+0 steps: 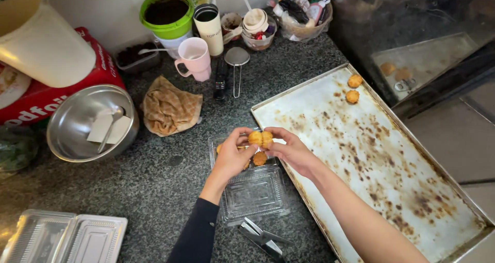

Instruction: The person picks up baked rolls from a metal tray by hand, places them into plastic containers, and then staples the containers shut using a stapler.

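My left hand (pixel 233 157) and my right hand (pixel 289 148) meet above an open clear plastic clamshell box (pixel 255 193) on the granite counter. Between the fingertips of both hands I hold two small golden round pastries (pixel 260 137) pressed side by side. Inside the box lies another pastry (pixel 259 159), and one more shows at its left edge. A large stained metal baking tray (pixel 361 154) lies to the right, with two pastries (pixel 353 88) at its far corner.
A steel bowl with a spoon (pixel 93 122), a crumpled brown cloth (pixel 170 108), a pink mug (pixel 193 58), a small strainer (pixel 236 62) and assorted tubs stand behind. Another clamshell box (pixel 62 238) sits front left. Metal tongs (pixel 263 237) lie near the front edge.
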